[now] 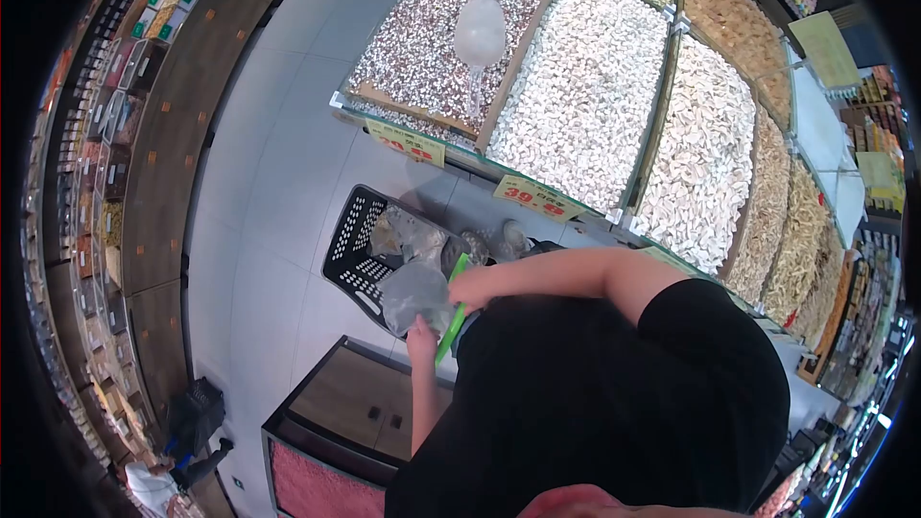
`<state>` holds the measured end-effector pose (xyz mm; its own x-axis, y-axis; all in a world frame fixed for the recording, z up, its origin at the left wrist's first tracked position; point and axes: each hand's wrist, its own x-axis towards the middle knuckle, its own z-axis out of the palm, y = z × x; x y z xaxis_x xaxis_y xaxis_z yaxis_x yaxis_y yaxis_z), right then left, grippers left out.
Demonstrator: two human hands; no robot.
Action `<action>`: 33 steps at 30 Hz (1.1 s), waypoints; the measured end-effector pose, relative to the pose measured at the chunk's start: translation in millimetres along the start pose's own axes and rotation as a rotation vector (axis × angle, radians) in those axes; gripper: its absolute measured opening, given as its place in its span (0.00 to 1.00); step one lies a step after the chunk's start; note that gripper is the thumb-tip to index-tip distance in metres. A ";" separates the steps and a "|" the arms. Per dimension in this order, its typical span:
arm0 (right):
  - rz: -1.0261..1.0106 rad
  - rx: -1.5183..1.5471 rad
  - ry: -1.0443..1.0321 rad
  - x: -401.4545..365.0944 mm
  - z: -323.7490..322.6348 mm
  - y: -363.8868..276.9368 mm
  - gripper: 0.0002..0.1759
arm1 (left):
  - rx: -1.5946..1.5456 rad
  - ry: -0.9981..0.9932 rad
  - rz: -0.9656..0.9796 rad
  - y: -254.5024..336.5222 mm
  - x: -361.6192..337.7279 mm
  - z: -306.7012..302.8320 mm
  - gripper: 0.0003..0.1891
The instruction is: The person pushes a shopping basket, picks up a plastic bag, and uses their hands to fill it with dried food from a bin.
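A clear plastic bag (414,294) hangs over the black shopping basket (367,299), its cloudy sides puffed out. My left hand (419,338) pinches the near edge of this bag. Across the bag's right side runs a long bright green strip (449,334), slanting from my right hand down past my left. My right hand (470,288) is closed around the strip's upper part, with its fingertips at the bag. Other filled plastic bags (411,232) lie in the basket under and beyond my hands; their contents are blurred.
Large bins of white pieces (583,86) and reddish-white grains (432,24) stand beyond the basket, a clear scoop (480,34) lying on the grains. Price cards (537,197) line their edge. A wooden cabinet (350,398) stands close by. Shelves and a person (153,487) are at far left.
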<state>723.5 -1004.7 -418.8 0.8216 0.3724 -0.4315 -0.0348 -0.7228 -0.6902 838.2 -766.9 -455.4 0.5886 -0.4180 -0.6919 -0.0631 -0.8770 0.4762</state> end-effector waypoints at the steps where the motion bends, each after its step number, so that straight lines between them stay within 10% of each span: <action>1: -0.020 -0.015 0.033 -0.8 8.0 3.4 0.20 | 0.067 0.020 0.034 3.2 -8.5 2.3 0.32; 13: 0.052 -0.151 0.332 -34.8 58.5 -7.2 0.11 | 0.187 0.456 0.000 -1.4 -68.7 60.1 0.29; 33: 0.324 -0.274 0.488 -232.3 263.9 -47.4 0.09 | 0.151 0.366 0.079 -15.3 -241.0 287.2 0.34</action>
<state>384.1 -903.3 -439.1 0.9603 -0.1504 -0.2350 -0.2312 -0.9005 -0.3684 465.8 -720.7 -451.8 0.8235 -0.3978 -0.4045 -0.2217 -0.8819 0.4161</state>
